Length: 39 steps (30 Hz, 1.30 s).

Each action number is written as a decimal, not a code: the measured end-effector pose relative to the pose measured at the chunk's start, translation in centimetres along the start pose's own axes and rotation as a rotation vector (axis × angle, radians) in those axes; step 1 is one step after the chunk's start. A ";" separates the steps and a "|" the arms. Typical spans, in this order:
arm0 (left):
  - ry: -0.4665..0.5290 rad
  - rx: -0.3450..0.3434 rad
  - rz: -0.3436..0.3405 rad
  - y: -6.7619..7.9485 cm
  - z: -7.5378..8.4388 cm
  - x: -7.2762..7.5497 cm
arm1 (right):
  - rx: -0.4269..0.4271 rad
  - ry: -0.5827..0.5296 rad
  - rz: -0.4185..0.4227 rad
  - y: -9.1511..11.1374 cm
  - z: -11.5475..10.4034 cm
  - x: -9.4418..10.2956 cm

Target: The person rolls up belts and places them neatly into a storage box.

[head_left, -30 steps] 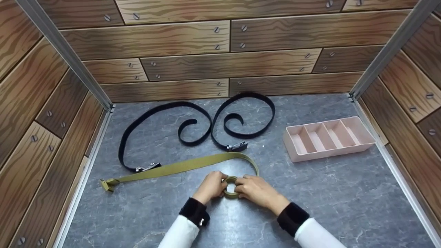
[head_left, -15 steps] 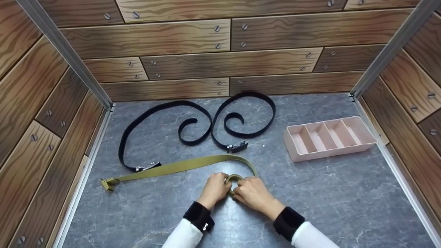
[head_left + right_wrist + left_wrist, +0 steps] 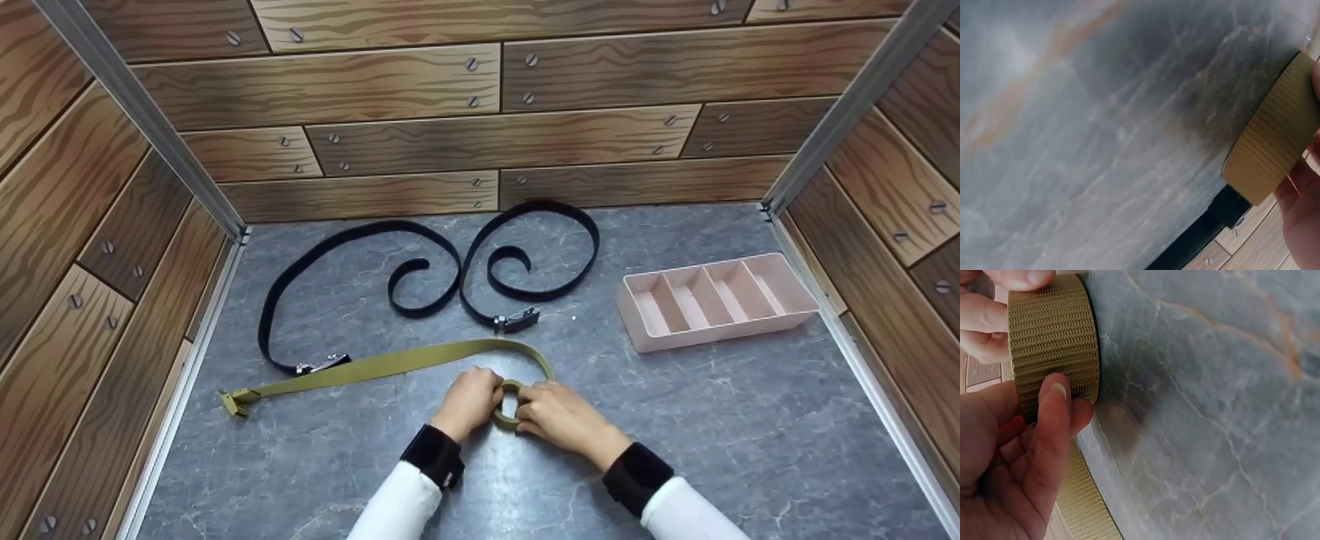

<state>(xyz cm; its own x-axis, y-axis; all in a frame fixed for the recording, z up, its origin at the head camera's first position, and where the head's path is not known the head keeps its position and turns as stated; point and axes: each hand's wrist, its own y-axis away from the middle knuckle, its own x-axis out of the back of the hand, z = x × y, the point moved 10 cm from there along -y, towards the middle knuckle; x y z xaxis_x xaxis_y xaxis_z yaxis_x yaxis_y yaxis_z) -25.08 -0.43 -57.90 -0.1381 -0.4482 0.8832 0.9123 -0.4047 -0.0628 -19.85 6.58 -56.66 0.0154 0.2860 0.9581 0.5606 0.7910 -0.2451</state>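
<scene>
An olive webbing belt [image 3: 405,364] stands on edge along the grey surface, its near end wound into a small upright oval coil [image 3: 505,422]. On the coil's left side, my left hand [image 3: 466,403] pinches the webbing between thumb and fingers; the left wrist view shows the ribbed coil [image 3: 1055,337] held there by the left hand [image 3: 1022,455]. My right hand [image 3: 562,416] grips the opposite side, where the long strip leads off. The belt's olive buckle [image 3: 237,401] lies at the far left. Fingers partly hide the coil's sides.
Two black belts [image 3: 274,300] [image 3: 598,240] with metal buckles lie loosely curled behind the olive one. A pink divided tray [image 3: 712,337] stands at the right. Wood-patterned walls [image 3: 405,142] enclose the back and sides.
The coil went from round to loosened at its near side, and is now a narrower oval. The strip's curve has drawn slightly nearer my hands. My fingers have shifted their hold on the webbing.
</scene>
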 end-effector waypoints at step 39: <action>0.056 0.049 -0.097 -0.2 0.2 -1.3 | -0.003 0.024 -0.036 0.7 1.5 1.0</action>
<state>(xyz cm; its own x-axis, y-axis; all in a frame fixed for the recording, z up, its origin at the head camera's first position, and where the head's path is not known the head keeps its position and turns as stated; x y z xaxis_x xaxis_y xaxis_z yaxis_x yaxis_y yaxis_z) -25.00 0.38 -59.00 -0.2464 -0.4529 0.8568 0.9111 -0.4097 0.0454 -20.68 8.21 -56.14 0.0156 0.2445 0.9695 0.5634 0.7989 -0.2105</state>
